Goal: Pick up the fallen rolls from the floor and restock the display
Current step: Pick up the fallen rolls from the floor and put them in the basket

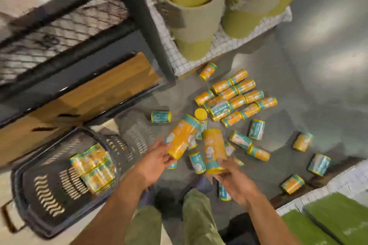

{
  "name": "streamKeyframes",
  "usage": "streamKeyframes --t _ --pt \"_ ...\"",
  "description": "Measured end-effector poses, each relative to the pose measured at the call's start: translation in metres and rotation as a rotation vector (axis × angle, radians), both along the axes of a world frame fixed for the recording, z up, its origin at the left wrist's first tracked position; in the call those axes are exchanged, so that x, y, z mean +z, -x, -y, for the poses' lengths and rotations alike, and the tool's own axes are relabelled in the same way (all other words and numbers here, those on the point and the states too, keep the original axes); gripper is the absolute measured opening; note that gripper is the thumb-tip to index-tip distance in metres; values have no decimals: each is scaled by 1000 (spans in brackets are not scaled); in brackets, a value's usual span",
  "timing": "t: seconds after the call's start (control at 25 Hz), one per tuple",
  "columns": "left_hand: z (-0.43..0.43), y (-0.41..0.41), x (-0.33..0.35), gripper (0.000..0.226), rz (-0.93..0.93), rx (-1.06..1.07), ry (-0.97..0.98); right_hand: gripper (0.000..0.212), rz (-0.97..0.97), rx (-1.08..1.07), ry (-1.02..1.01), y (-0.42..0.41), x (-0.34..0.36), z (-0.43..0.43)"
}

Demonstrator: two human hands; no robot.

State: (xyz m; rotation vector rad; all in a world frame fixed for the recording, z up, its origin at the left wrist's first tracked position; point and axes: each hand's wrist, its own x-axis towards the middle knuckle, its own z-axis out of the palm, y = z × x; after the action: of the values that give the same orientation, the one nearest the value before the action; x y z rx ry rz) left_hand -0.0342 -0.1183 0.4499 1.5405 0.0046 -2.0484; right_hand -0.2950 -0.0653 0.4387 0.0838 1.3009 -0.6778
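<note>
My left hand (pixel 157 162) has its grip clamped on a yellow-and-teal roll (pixel 182 139) that tilts toward the far right. My right hand (pixel 235 183) grips a second roll (pixel 214 150), held nearly upright just beside the first, though motion blur keeps me from telling quite how my fingers lie. Both are above the grey floor (pixel 298 85), where the fallen rolls (pixel 235 97) lie in a tight cluster farther off with loose ones scattered to the right, and at the near left a dark basket (pixel 25 195) holds several packed rolls (pixel 93 169).
</note>
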Motion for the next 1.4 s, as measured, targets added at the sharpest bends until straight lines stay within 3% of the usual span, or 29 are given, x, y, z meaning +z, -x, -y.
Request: streamKeyframes --t 0.08,0.12,0.24,0.32,0.4,0.6,0.72,0.8,0.84,1.0,1.12,1.28,1.4 --pt "-33 -35 10 75 -40 -34 57 82 14 224 63 -32 8 -3" --pt "-48 -55 13 74 -56 -55 86 94 -7 333 88 -52 12 -5" --pt "-94 -118 18 73 -28 -69 135 72 -163 558 163 -130 19 -17" --pt "-125 -171 16 79 -3 -28 155 73 -281 662 218 -197 18 -31" --pt "-153 -225 12 83 27 12 145 77 -275 688 262 -258 9 -52" --pt "-237 -355 -6 76 231 -22 111 60 -147 705 158 -409 -10 -107" --pt "-269 -409 -42 69 317 78 31 57 -214 777 158 -487 -41 -115" --pt "-276 -429 -73 100 389 118 -22 67 -327 887 162 -522 -78 -109" --pt "-277 -438 -91 103 423 135 -28 69 -413 955 175 -534 -100 -102" --pt "-262 -466 -173 63 498 188 -65 79 -674 1184 176 -554 -213 -68" --pt "-262 -479 -259 69 511 166 -118 74 -773 1367 146 -557 -300 -56" --pt "-263 -483 -336 75 555 57 -153 85 -984 1671 188 -567 -381 -61" --pt "-265 -484 -377 77 599 41 -166 82 -1019 1734 124 -577 -423 -67"
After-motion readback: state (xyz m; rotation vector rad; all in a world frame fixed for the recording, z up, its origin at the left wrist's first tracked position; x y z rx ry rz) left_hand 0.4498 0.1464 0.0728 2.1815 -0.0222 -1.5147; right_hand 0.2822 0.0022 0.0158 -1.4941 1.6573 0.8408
